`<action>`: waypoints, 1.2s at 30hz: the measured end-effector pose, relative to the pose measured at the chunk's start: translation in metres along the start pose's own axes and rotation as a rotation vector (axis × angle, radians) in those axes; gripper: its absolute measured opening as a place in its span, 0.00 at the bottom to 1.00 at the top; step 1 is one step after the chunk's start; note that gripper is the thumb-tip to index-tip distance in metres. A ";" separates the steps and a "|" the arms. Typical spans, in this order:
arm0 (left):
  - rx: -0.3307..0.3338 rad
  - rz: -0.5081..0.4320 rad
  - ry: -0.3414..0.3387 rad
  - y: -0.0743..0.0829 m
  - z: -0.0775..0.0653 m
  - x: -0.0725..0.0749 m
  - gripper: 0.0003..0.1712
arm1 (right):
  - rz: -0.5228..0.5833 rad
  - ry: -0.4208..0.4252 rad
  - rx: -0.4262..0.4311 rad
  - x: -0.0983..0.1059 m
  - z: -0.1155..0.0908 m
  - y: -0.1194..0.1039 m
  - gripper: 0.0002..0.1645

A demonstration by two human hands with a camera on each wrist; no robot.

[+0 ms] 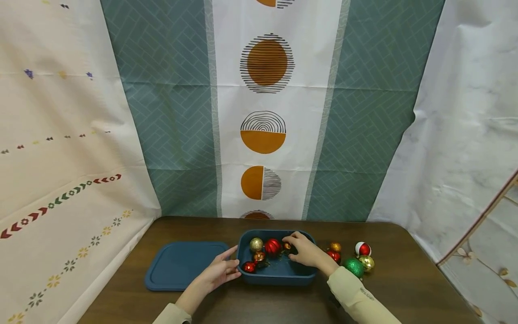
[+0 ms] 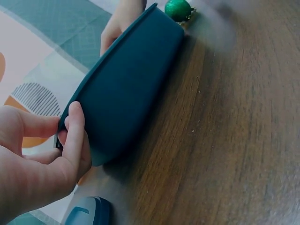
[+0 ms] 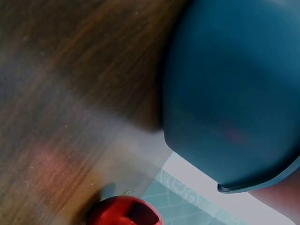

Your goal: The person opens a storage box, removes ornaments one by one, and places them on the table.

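A dark blue rectangular box (image 1: 279, 280) stands on the table. My left hand (image 1: 218, 272) pinches its left rim between thumb and fingers; the left wrist view shows this grip on the box wall (image 2: 126, 79) up close. Over the box's right part, my right hand (image 1: 306, 252) reaches in and holds a small copper-gold Christmas bauble (image 1: 287, 246) at its fingertips. Inside, on the left, lie a ribbed red bauble (image 1: 273, 246), a gold glitter bauble (image 1: 256, 244), a copper bauble (image 1: 259, 257) and a shiny red bauble (image 1: 249, 267).
Left of the box lies a flat blue lid (image 1: 184, 265) on the brown wooden table (image 1: 388, 297). To the right are a green glitter bauble (image 1: 354, 267), a gold one (image 1: 366, 263), a red-and-white one (image 1: 363, 249), a red one (image 1: 333, 255) and a small orange-gold one (image 1: 335, 246).
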State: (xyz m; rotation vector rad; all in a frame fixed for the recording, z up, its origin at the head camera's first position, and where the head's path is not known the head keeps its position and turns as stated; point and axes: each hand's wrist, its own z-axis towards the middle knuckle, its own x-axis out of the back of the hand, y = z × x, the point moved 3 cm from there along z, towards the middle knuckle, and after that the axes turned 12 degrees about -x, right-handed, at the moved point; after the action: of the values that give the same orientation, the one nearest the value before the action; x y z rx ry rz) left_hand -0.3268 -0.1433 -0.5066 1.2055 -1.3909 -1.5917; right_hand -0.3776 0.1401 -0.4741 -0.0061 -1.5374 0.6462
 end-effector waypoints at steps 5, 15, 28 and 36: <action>-0.004 -0.014 0.002 -0.001 0.000 0.000 0.39 | 0.004 -0.022 -0.008 0.000 -0.002 -0.003 0.25; -0.002 -0.024 0.015 -0.001 -0.003 -0.001 0.38 | -0.074 -0.112 0.057 -0.003 -0.009 -0.006 0.16; 0.002 -0.034 0.024 -0.003 -0.002 0.000 0.38 | 0.017 -0.012 0.073 0.003 -0.014 -0.002 0.21; 0.000 -0.037 0.022 -0.004 -0.001 0.000 0.38 | 0.036 0.131 0.122 0.009 -0.019 0.002 0.23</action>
State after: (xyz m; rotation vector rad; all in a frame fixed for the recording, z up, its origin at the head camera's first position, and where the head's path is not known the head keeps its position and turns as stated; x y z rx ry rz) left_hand -0.3251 -0.1428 -0.5104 1.2520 -1.3619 -1.5995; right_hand -0.3616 0.1526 -0.4675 0.0165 -1.3727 0.7534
